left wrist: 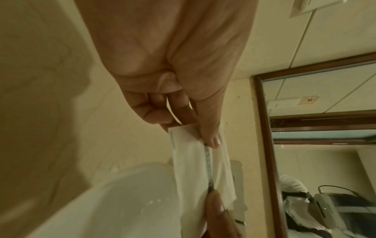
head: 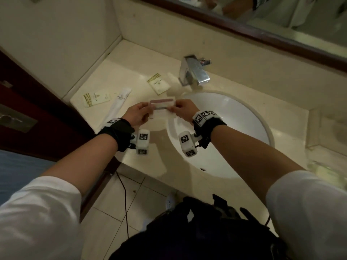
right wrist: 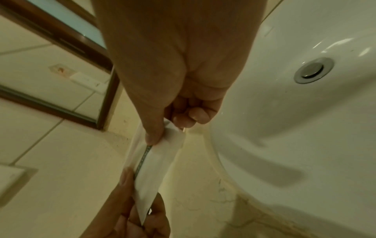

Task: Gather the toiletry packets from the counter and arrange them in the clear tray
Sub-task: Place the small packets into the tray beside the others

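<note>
Both hands hold a small stack of flat white packets (head: 162, 105) above the counter, just left of the sink; the top one shows a dark red band. My left hand (head: 138, 114) pinches the stack's left end and my right hand (head: 183, 109) pinches its right end. In the left wrist view the packets (left wrist: 195, 162) run edge-on from my left hand (left wrist: 183, 112) down to the other thumb. The right wrist view shows the packets (right wrist: 154, 162) the same way under my right hand (right wrist: 173, 112). Three more packets lie on the counter: a square one (head: 158, 83), a long white one (head: 118, 106) and a wide one (head: 96, 97). The clear tray (head: 326, 132) stands at the far right.
A white sink basin (head: 225, 128) sits in the beige counter (head: 131, 72), with a chrome tap (head: 193, 71) behind it. A framed mirror (head: 281, 19) lines the back wall. A dark wooden door frame (head: 37, 102) bounds the counter's left end.
</note>
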`<action>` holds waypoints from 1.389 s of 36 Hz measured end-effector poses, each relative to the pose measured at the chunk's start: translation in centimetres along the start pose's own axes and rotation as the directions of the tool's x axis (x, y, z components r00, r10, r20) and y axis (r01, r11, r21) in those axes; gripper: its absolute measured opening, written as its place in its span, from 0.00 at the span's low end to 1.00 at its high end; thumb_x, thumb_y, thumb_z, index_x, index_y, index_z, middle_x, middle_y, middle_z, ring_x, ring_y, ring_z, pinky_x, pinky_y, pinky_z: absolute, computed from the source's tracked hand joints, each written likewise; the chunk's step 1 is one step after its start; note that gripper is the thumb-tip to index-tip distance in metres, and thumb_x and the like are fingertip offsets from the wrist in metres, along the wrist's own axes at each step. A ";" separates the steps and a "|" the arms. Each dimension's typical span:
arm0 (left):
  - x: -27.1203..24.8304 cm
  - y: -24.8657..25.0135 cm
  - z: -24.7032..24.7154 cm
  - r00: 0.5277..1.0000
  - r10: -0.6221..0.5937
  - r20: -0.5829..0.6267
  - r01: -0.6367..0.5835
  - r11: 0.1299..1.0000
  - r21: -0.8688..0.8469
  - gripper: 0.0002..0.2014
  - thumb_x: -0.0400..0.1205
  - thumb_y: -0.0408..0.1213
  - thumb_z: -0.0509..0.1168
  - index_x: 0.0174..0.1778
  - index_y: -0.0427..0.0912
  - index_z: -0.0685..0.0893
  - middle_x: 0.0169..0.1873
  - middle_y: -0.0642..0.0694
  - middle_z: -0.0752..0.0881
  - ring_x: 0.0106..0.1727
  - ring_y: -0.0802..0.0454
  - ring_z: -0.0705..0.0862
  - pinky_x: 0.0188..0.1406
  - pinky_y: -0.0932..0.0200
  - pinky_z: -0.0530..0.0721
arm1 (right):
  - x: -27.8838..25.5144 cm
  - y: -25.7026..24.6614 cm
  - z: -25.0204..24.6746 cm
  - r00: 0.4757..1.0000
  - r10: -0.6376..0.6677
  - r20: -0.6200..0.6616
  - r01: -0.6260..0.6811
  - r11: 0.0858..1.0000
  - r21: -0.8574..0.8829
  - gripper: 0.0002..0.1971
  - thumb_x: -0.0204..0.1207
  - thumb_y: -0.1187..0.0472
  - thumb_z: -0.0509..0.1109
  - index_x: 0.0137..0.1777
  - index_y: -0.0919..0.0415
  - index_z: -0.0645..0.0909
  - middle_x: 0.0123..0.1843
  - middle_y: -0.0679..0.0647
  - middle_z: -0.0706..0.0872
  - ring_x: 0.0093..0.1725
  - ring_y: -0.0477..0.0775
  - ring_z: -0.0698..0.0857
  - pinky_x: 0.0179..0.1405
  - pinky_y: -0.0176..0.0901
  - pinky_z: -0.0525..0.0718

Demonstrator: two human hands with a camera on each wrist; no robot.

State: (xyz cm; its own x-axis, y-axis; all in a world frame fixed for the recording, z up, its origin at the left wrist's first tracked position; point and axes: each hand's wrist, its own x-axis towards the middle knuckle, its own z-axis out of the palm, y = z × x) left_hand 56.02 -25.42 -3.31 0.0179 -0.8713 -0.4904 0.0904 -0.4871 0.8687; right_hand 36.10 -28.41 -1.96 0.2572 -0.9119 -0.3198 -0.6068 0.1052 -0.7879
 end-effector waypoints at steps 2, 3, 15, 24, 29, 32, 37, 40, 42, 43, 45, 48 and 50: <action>-0.2 0.1 1.3 1.000 -0.016 0.026 0.016 1.000 -0.012 0.04 0.81 0.36 0.68 0.40 0.45 0.83 0.26 0.52 0.80 0.22 0.59 0.69 0.23 0.67 0.69 | -1.1 0.6 -1.0 1.000 0.012 -0.029 -0.011 0.998 0.057 0.15 0.78 0.54 0.71 0.42 0.69 0.83 0.30 0.53 0.79 0.30 0.49 0.75 0.33 0.39 0.73; -0.3 0.2 2.1 0.999 -0.024 0.040 0.024 1.000 -0.012 0.05 0.81 0.36 0.68 0.40 0.45 0.83 0.26 0.51 0.80 0.24 0.58 0.69 0.24 0.67 0.69 | -1.8 1.0 -1.6 0.999 0.020 -0.040 -0.018 0.997 0.071 0.15 0.78 0.54 0.71 0.41 0.69 0.83 0.29 0.52 0.78 0.29 0.48 0.75 0.31 0.37 0.72; -3.1 -1.4 13.3 0.970 -0.062 0.236 0.041 0.995 0.091 0.04 0.81 0.35 0.68 0.40 0.44 0.82 0.20 0.55 0.80 0.20 0.61 0.71 0.20 0.72 0.70 | -10.4 9.1 -7.6 0.971 0.141 -0.195 -0.095 0.969 0.230 0.19 0.75 0.56 0.75 0.26 0.55 0.73 0.23 0.50 0.75 0.26 0.49 0.71 0.34 0.44 0.69; -5.3 -2.8 23.1 0.923 -0.092 0.374 0.014 0.979 0.205 0.07 0.80 0.32 0.68 0.36 0.42 0.82 0.17 0.53 0.78 0.17 0.63 0.70 0.18 0.72 0.66 | -17.7 15.4 -12.5 0.912 0.252 -0.323 -0.160 0.945 0.285 0.16 0.74 0.55 0.76 0.26 0.53 0.77 0.25 0.50 0.76 0.27 0.49 0.73 0.33 0.43 0.70; -6.8 -3.8 28.3 0.881 -0.125 0.457 -0.026 0.950 0.311 0.10 0.80 0.32 0.68 0.32 0.42 0.82 0.15 0.53 0.79 0.16 0.63 0.71 0.17 0.71 0.66 | -21.9 18.9 -14.9 0.868 0.318 -0.383 -0.191 0.923 0.334 0.17 0.74 0.55 0.75 0.27 0.55 0.75 0.26 0.50 0.76 0.27 0.46 0.74 0.31 0.37 0.71; -7.7 -4.1 31.3 0.868 -0.150 0.474 -0.045 0.926 0.376 0.08 0.80 0.32 0.68 0.35 0.41 0.82 0.15 0.54 0.79 0.19 0.62 0.72 0.21 0.70 0.67 | -24.0 20.9 -16.1 0.839 0.362 -0.407 -0.210 0.904 0.372 0.14 0.74 0.55 0.75 0.29 0.55 0.78 0.27 0.51 0.78 0.28 0.47 0.74 0.31 0.37 0.72; -8.7 -5.3 36.5 0.867 -0.165 0.470 -0.072 0.892 0.446 0.05 0.76 0.36 0.73 0.35 0.43 0.86 0.18 0.53 0.82 0.27 0.54 0.74 0.24 0.68 0.72 | -27.6 24.3 -18.4 0.774 0.432 -0.462 -0.240 0.876 0.418 0.13 0.73 0.51 0.75 0.30 0.53 0.80 0.27 0.52 0.80 0.29 0.49 0.76 0.33 0.41 0.73; -9.8 -5.8 39.6 0.861 -0.160 0.483 -0.099 0.878 0.468 0.05 0.76 0.37 0.74 0.35 0.42 0.86 0.24 0.47 0.83 0.27 0.55 0.76 0.23 0.70 0.74 | -29.6 26.1 -19.6 0.735 0.464 -0.494 -0.253 0.864 0.436 0.14 0.73 0.50 0.75 0.30 0.53 0.79 0.29 0.52 0.81 0.29 0.48 0.77 0.36 0.43 0.75; -10.5 -6.2 41.6 0.851 -0.163 0.499 -0.121 0.864 0.488 0.06 0.76 0.38 0.74 0.36 0.41 0.86 0.29 0.45 0.83 0.28 0.55 0.77 0.23 0.71 0.74 | -30.9 27.2 -20.5 0.704 0.491 -0.514 -0.259 0.851 0.458 0.14 0.73 0.51 0.76 0.30 0.52 0.79 0.29 0.50 0.81 0.29 0.48 0.77 0.37 0.44 0.77; -10.7 -6.4 42.6 0.848 -0.166 0.504 -0.130 0.856 0.500 0.06 0.76 0.38 0.74 0.36 0.41 0.86 0.30 0.45 0.83 0.29 0.56 0.78 0.24 0.71 0.75 | -31.6 27.7 -20.9 0.691 0.504 -0.519 -0.260 0.843 0.472 0.13 0.73 0.51 0.76 0.31 0.52 0.79 0.30 0.50 0.81 0.30 0.48 0.77 0.38 0.44 0.77; -11.4 -6.8 44.8 0.841 -0.173 0.512 -0.145 0.841 0.522 0.07 0.76 0.38 0.74 0.34 0.42 0.86 0.28 0.47 0.83 0.28 0.58 0.78 0.23 0.72 0.75 | -33.1 28.8 -21.9 0.673 0.523 -0.523 -0.260 0.829 0.495 0.12 0.73 0.52 0.76 0.32 0.52 0.79 0.30 0.49 0.81 0.31 0.48 0.78 0.39 0.44 0.78; -12.3 -7.5 47.9 0.829 -0.180 0.529 -0.167 0.824 0.542 0.08 0.75 0.38 0.74 0.33 0.42 0.85 0.26 0.47 0.82 0.26 0.57 0.75 0.20 0.73 0.73 | -35.2 30.6 -23.3 0.635 0.559 -0.533 -0.255 0.803 0.538 0.13 0.73 0.52 0.76 0.30 0.52 0.78 0.29 0.49 0.79 0.29 0.48 0.76 0.37 0.44 0.77; -12.7 -8.0 49.8 0.823 -0.181 0.538 -0.191 0.804 0.563 0.08 0.74 0.41 0.76 0.32 0.44 0.86 0.29 0.47 0.84 0.27 0.57 0.76 0.25 0.69 0.75 | -36.6 31.6 -24.0 0.607 0.587 -0.535 -0.255 0.782 0.569 0.14 0.73 0.51 0.76 0.30 0.52 0.78 0.26 0.48 0.77 0.27 0.48 0.74 0.32 0.42 0.75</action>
State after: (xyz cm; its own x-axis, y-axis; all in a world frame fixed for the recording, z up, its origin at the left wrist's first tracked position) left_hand 5.47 -13.48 -0.54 -0.5377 -0.6612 -0.5232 -0.4913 -0.2586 0.8317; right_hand -10.54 -1.28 -2.51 -0.6029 -0.7042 -0.3751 -0.1123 0.5403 -0.8339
